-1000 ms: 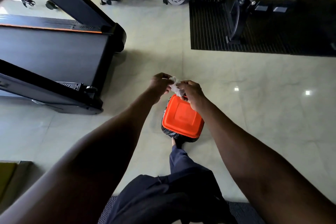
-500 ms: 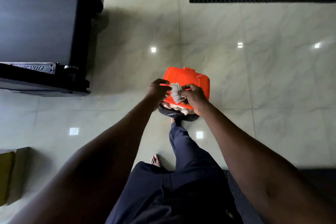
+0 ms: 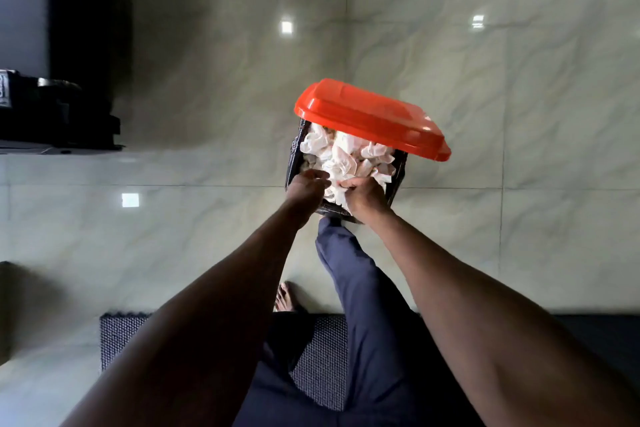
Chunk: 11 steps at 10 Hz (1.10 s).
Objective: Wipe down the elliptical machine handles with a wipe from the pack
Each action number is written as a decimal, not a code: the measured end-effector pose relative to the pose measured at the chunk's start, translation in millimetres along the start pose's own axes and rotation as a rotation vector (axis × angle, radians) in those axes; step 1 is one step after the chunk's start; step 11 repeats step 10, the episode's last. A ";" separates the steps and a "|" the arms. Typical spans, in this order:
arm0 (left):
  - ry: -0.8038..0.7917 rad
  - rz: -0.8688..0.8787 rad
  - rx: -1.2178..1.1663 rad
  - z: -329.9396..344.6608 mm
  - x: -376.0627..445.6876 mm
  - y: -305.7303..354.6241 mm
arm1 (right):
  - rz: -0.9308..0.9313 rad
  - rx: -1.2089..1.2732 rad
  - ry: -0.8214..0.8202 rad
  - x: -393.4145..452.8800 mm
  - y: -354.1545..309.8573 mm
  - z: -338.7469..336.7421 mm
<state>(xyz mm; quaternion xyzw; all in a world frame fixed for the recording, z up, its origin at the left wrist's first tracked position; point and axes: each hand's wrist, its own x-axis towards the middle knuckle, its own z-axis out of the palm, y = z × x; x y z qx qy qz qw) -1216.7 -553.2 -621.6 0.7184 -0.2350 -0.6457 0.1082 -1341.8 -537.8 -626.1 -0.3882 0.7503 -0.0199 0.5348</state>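
We lean over the bin [image 3: 346, 184], its orange lid [image 3: 370, 118] raised, our right leg reaching to its base. Our right hand [image 3: 363, 196] clutches a crumpled white wipe [image 3: 337, 189] at the near rim; our left hand [image 3: 306, 185] curls beside it, and whether it pinches the wipe we cannot tell. If the lid drops early, it could strike our hands, or the wipe could fall outside the overfull bin.

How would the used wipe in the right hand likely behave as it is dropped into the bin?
The wipe looks crumpled and limp, so it should flop rather than hold shape. It is probably very light, like the wads heaped in the bin. Pinched by the right hand, it may cling briefly to fingers.
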 end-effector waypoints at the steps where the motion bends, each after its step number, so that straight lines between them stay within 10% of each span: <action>1: 0.017 -0.022 0.006 5.1 30.6 -11.4 | -0.055 -0.048 -0.037 29.7 0.1 13.6; 5: 0.064 -0.058 0.003 1.2 69.5 -25.8 | -0.125 -0.124 -0.097 61.5 3.1 38.5; 8: 0.050 0.165 -0.021 -23.4 -60.5 33.8 | -0.154 0.090 0.065 -55.9 -34.1 -16.0; 11: 0.046 0.526 -0.047 -59.6 -213.6 89.1 | -0.562 0.488 0.238 -235.6 -104.9 -89.5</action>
